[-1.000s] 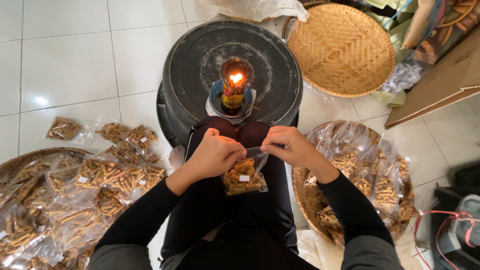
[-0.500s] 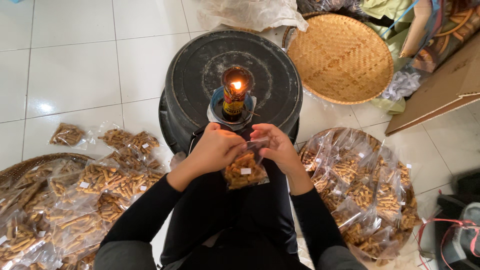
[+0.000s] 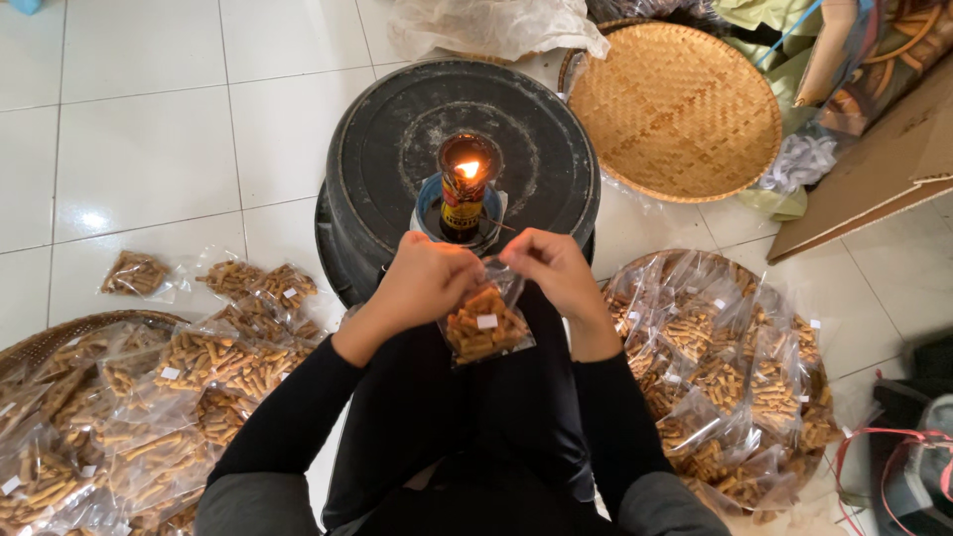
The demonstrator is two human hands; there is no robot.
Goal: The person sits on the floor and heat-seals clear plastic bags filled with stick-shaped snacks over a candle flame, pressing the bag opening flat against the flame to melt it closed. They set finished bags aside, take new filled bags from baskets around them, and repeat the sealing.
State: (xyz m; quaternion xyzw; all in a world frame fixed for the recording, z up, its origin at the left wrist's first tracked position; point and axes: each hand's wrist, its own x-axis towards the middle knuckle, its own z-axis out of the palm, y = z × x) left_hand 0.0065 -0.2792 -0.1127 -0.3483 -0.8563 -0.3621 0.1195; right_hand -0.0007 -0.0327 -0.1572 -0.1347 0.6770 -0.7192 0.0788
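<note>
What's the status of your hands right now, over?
Left hand and right hand both pinching snack bag top. Flame lamp just ahead. Nothing between.

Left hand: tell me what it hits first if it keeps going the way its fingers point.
The left hand points up-frame; it would probably first meet the lit lamp on the black tub, though depth is unclear.

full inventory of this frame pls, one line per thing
snack bag: one, clear with brown sticks, held by both hands
lamp: one, lit, on the tub
tub: one, black, upturned, floor centre
empty tray: one, tan woven, upper right
bag piles: two, clear and brown, left and right
plastic sheet: one, clear, top centre
cardboard: one, brown, right edge
left hand: fingers pinching bag top
right hand: fingers pinching bag top
</note>
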